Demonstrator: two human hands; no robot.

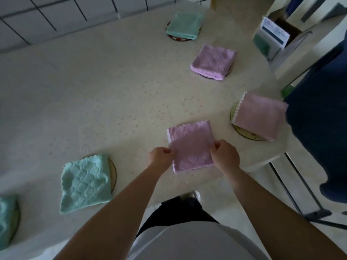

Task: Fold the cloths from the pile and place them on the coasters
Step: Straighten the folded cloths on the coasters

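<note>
Left hand (160, 156), right hand (225, 155): arms outstretched, fingers curled, pinching opposite side edges of folded pink cloth (191, 145) on table (112, 94).

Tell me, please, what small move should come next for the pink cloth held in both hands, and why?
Probably set it down and let go. The left hand and right hand pinch the folded pink cloth by its side edges. Whether a coaster lies under it cannot be seen; if none does, carry it to a free coaster first.

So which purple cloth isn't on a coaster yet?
The purple cloth pinched between the left hand and right hand. The far purple cloth already covers a coaster.
</note>
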